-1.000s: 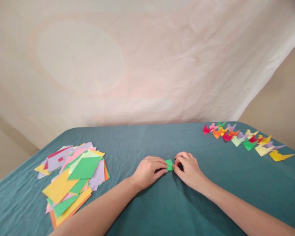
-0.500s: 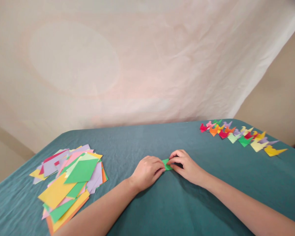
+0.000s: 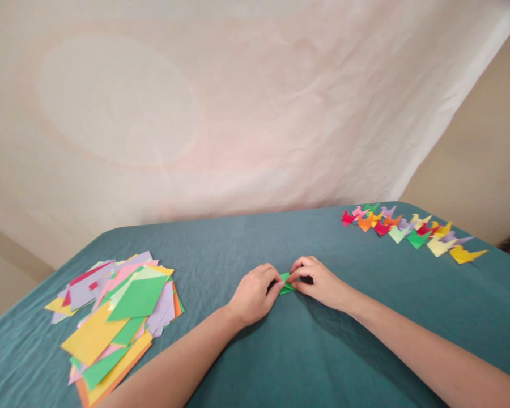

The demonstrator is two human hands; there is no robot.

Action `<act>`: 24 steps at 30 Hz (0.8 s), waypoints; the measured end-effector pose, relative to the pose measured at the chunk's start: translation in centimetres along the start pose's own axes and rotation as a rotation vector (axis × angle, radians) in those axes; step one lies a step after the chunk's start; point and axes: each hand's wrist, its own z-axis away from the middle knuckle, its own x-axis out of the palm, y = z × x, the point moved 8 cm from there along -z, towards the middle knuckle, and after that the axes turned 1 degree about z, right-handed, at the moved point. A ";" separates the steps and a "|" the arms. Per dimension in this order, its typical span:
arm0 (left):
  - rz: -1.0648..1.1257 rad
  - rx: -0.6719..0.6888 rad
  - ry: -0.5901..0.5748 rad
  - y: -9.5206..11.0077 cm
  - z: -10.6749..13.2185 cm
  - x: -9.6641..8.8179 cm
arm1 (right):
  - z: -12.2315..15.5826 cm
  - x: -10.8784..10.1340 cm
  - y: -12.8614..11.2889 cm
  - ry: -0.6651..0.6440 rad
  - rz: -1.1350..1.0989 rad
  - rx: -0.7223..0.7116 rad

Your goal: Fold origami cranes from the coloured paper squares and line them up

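A small folded green paper (image 3: pixel 286 283) lies on the teal tablecloth (image 3: pixel 306 351) near the middle of the table. My left hand (image 3: pixel 255 293) pinches its left side with curled fingers. My right hand (image 3: pixel 318 281) pinches its right side, fingertips pressed on the paper. Most of the paper is hidden between the two hands.
A loose pile of coloured paper squares (image 3: pixel 114 309) lies at the front left. A row of several folded paper cranes (image 3: pixel 412 229) in mixed colours runs along the back right edge. A cream cloth backdrop (image 3: pixel 221 113) hangs behind the table.
Both hands have closed in on the green paper, so less of it shows. The view has shifted a little, moving everything slightly left and up.
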 end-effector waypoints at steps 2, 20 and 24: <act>0.017 -0.020 0.014 -0.2 0.0 0.1 | 0.0 0.0 0.0 -0.008 -0.005 0.000; 0.033 0.093 -0.064 -0.2 -0.1 -0.1 | 0.3 -0.1 -0.6 -0.015 0.030 0.041; -0.116 0.268 -0.160 0.8 0.1 0.1 | 0.2 0.0 -0.4 -0.027 0.020 0.037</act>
